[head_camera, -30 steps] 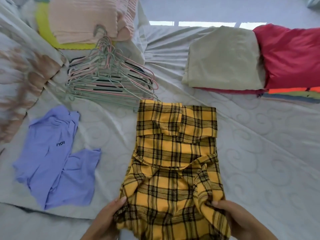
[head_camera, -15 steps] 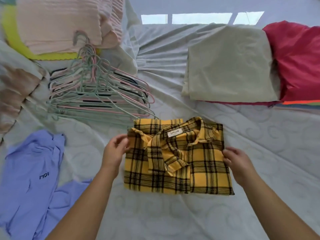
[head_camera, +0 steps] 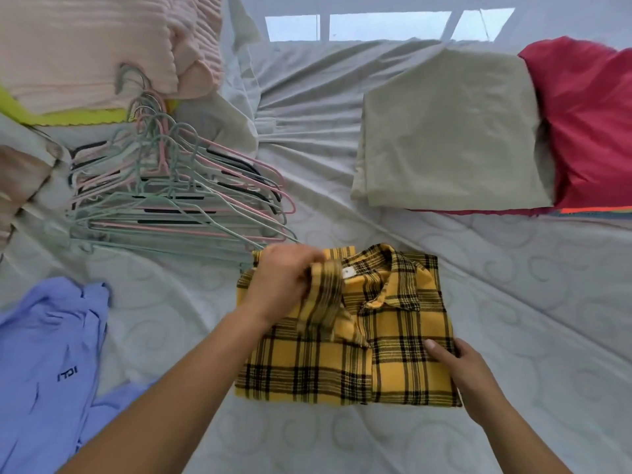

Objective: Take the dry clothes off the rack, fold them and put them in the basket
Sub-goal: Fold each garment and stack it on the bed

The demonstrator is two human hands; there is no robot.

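While the yellow-and-black plaid shirt [head_camera: 376, 336] lies folded square, collar up, on the bed [head_camera: 513, 336], the left hand [head_camera: 284, 282] pinches its collar and the right hand [head_camera: 455, 364] grips its right edge.

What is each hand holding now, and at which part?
The left hand grips the yellow plaid shirt by fabric beside the collar; the right hand holds its right edge, thumb on top.
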